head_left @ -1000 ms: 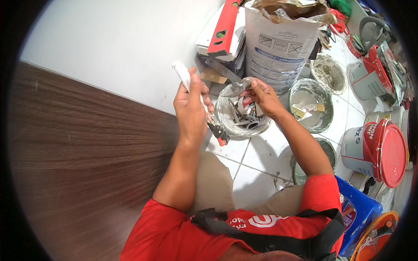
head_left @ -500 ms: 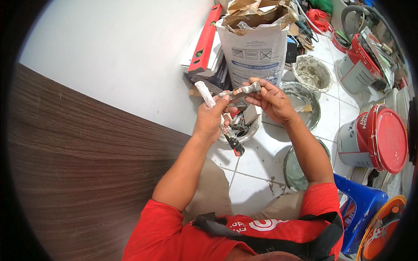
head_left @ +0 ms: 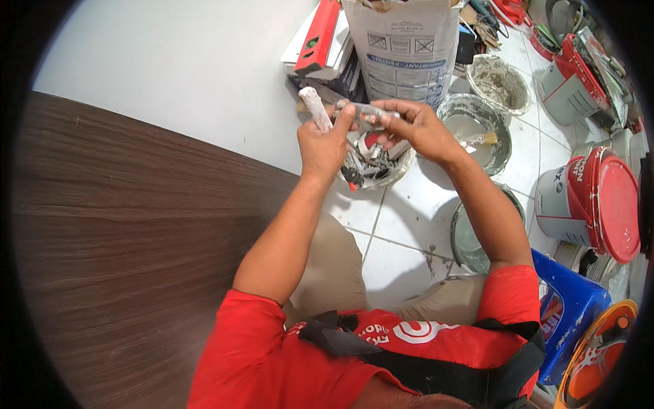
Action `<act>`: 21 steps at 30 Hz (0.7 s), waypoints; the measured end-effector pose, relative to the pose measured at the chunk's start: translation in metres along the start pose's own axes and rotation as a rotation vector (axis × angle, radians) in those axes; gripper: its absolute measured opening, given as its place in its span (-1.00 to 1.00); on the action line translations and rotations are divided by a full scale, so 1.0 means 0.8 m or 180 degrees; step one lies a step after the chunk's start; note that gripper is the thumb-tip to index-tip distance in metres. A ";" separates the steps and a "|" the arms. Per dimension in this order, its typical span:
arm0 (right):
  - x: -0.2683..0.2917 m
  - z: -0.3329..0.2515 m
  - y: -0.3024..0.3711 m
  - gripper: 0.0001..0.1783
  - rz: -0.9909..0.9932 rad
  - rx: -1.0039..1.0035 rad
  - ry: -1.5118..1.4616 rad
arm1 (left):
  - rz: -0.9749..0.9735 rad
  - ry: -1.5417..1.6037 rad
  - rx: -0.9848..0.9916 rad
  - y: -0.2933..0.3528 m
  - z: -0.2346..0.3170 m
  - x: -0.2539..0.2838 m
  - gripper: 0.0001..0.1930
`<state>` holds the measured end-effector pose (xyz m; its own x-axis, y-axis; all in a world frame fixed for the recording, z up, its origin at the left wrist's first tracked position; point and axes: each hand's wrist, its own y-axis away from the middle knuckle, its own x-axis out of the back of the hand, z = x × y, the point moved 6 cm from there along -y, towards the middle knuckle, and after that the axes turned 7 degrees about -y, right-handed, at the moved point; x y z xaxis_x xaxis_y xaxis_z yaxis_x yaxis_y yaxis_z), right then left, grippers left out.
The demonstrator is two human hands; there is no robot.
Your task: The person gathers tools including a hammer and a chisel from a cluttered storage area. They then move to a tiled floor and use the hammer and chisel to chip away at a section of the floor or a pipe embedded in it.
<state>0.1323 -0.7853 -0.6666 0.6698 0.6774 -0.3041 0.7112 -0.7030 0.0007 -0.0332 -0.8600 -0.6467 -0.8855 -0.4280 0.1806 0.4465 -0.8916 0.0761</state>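
Observation:
My left hand (head_left: 321,146) is closed around a white-crusted stick-like tool (head_left: 314,108); its upper end pokes out above the hand. The thumb and finger of that hand also touch the left end of a small, grey, plaster-smeared tool (head_left: 368,114). My right hand (head_left: 417,131) pinches the other end of this grey tool, whose exact kind I cannot make out. Below both hands stands a bucket (head_left: 383,183) of mixed tools and scraps, partly hidden by the hands. A black-and-red end (head_left: 351,178) shows beneath my left hand, over the bucket's edge.
Ahead stand a big paper sack (head_left: 409,58) and a red spirit level (head_left: 319,39). To the right are a mortar-crusted tub (head_left: 501,85), a bucket with a brush (head_left: 487,138), another bucket (head_left: 470,238), red-lidded pails (head_left: 616,208) and a blue stool (head_left: 575,320). Brown panelling (head_left: 136,245) lies left.
The view has shifted, bringing the sack and level higher in the picture. My hands have moved up a little, and the white-crusted tool and small grey tool have turned slightly.

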 end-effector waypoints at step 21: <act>0.074 0.079 -0.025 -0.59 0.0564 -0.0618 0.1108 | 0.0453 0.1009 0.0146 0.010 0.016 0.049 -0.51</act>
<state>0.1437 -0.7449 -0.7449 0.7934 0.6061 0.0560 0.5836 -0.7836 0.2132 -0.0626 -0.8815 -0.6262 -0.8066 -0.5787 -0.1205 0.5673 -0.8151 0.1174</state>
